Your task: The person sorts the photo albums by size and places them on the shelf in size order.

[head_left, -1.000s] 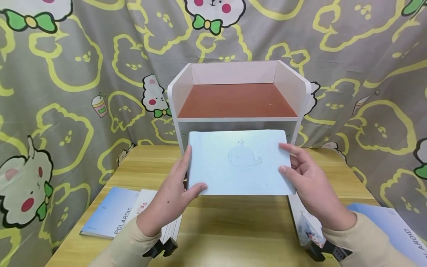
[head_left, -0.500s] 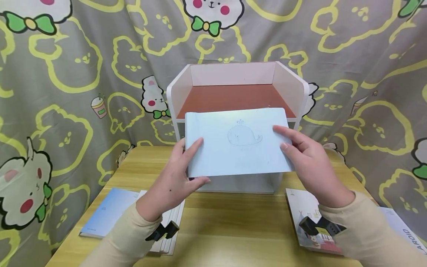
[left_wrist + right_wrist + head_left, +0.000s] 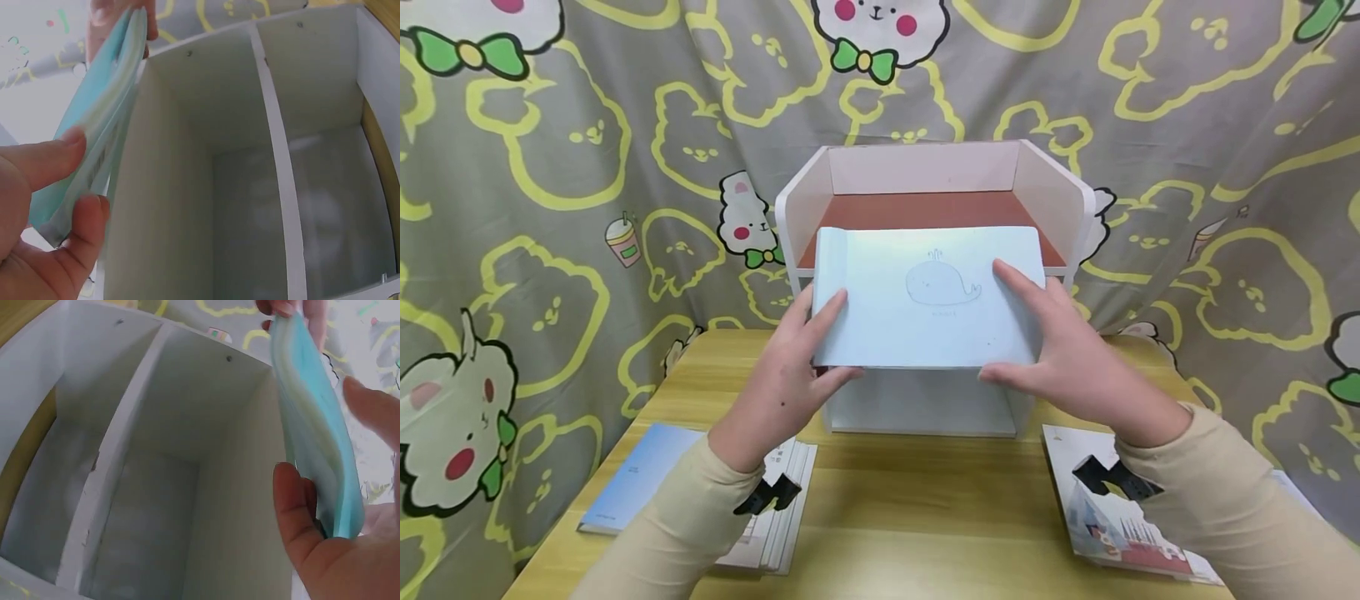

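Raised since the earlier frame and now level, the whale book [image 3: 880, 333] covers part of the red top shelf [image 3: 940, 208]. Left hand [image 3: 782, 367] grips its left end, right hand [image 3: 1075, 358] its right, equally near; its long axis runs left to right, along the front of the white shelf unit [image 3: 1056, 183] (whether touching, I can't tell). Farther out, a blue book [image 3: 640, 479] lies left on the bench [image 3: 925, 508].
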Available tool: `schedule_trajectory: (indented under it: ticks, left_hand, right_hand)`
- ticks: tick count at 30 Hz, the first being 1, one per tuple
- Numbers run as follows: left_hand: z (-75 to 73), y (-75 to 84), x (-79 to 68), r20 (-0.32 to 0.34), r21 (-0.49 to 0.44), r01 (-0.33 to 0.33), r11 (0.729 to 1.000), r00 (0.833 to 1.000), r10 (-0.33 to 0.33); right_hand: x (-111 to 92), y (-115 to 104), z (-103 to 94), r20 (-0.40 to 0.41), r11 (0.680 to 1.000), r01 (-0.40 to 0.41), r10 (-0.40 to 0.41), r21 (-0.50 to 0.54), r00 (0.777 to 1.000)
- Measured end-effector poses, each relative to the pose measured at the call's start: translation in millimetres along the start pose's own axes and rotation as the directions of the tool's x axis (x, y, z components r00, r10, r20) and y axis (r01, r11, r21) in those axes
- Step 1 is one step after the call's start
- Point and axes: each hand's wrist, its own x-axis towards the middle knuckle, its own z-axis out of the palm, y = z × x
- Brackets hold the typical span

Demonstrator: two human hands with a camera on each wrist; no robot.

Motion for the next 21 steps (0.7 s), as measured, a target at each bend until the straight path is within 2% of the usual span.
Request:
schedule_trajectory:
  ticks: [4,10,16,21]
  left_hand:
    - [-0.6,-2.4,1.8,-0.061,0.007,-0.016,1.000,0.998,0.016]
    - [-0.6,-4.1,8.7,-0.142,0.062,-0.080,0.995,0.986,0.088]
    - [2.8,-8.4,15.3,-0.171,0.101,-0.111,0.989,0.977,0.127]
    - [4.6,-12.6,22.0,-0.202,0.108,-0.146,0.983,0.965,0.165]
  right_hand:
    - [3.2,-2.0,4.7,-0.014,0.996,0.010,-0.012,-0.086,1.000]
    - [7.6,-3.8,2.3,-0.056,0.985,0.040,-0.050,-0.168,0.997]
    - [10.7,-2.8,-4.3,-0.090,0.980,0.075,-0.093,-0.187,0.992]
    - [11.8,0.5,-7.7,-0.171,0.975,0.120,-0.153,-0.186,0.973]
